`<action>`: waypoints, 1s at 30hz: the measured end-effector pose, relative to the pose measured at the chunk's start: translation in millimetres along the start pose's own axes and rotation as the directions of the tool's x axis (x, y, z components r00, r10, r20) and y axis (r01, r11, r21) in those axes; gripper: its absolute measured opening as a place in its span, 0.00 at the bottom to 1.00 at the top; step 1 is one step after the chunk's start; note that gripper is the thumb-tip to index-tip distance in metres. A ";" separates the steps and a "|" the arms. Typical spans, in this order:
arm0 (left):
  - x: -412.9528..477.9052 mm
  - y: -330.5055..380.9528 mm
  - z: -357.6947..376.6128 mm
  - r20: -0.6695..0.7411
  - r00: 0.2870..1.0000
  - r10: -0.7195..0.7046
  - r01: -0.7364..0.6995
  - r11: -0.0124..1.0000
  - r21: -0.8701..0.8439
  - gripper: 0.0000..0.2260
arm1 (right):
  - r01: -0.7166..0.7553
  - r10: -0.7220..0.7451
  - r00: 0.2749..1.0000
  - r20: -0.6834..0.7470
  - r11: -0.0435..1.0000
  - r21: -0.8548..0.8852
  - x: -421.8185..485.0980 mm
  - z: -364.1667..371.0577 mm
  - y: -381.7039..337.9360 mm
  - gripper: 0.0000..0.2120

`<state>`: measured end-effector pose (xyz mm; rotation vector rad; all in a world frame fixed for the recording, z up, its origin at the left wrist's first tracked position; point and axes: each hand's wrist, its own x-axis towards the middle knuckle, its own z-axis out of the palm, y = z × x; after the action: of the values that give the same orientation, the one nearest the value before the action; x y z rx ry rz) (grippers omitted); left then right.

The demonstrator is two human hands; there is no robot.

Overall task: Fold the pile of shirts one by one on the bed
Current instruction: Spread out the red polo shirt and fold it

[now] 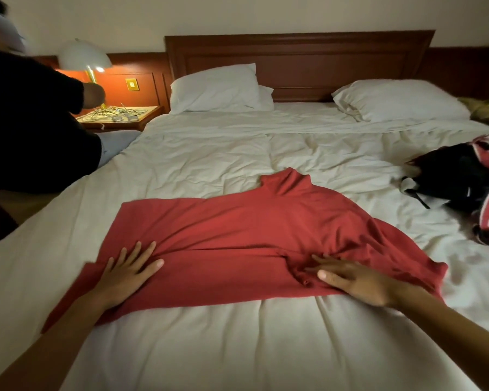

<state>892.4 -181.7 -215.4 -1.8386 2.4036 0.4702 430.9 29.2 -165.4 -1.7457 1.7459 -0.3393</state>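
1. At ten o'clock in the view, a second person in dark clothing is leaning toward a nightstand beside a lit lamp, and is taking no part in the folding.
2. At seven o'clock, the left hand is lying flat on the near left part of the red shirt. Its fingers are straight and spread, so the palm is pressing the cloth down and gripping nothing.
3. The red shirt is lying spread across the middle of the bed, on the rumpled white sheet. Its collar is pointing to twelve o'clock, and one sleeve is trailing off toward seven o'clock past the left wrist. Long creases are running across it from hand to hand.
4. The cloth is looking thin, soft and light. It will likely sag, ruck and drag on the sheet rather than hold a line. Pinching it at the shoulder seams and hem corners should be steadier than lifting it from the middle.
5. At five o'clock, the right hand is resting on a bunched ridge of the shirt, with its fingers extended toward nine o'clock. It is slightly blurred, but nothing is showing pinched or wrapped in it.
6. At three o'clock, well apart from the red shirt, the pile of shirts is sitting in a dark, red-striped heap and is not yet folded.
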 end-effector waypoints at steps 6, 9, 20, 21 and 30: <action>62.4 0.9 -7.2 -0.003 0.999 -0.052 0.052 0.997 0.051 0.34 | 0.010 -0.055 0.915 -0.401 0.993 -0.113 92.7 -42.9 14.6 0.20; 101.1 14.3 -8.6 -0.059 0.997 -0.038 0.039 0.999 0.012 0.35 | -0.081 0.001 0.946 -0.325 0.970 -0.230 172.4 -39.2 26.9 0.25; 201.5 1.5 -14.0 -0.357 0.929 0.103 -0.117 0.993 -0.018 0.38 | -0.155 -0.023 0.944 -0.329 0.850 -0.504 357.2 -82.2 61.3 0.43; 203.3 1.8 -15.4 -0.429 0.896 0.116 -0.150 0.988 -0.046 0.36 | -0.169 -0.027 0.943 -0.331 0.819 -0.548 362.3 -91.3 60.7 0.42; 162.9 10.1 -39.7 -0.639 0.664 0.387 -0.353 0.916 0.189 0.22 | 0.152 -0.377 0.898 -0.227 0.750 -0.644 271.2 -110.2 20.4 0.25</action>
<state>842.5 -342.1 -215.9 -1.6763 3.2454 -0.3207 372.1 -258.3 -161.8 -2.5614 1.9932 -0.2142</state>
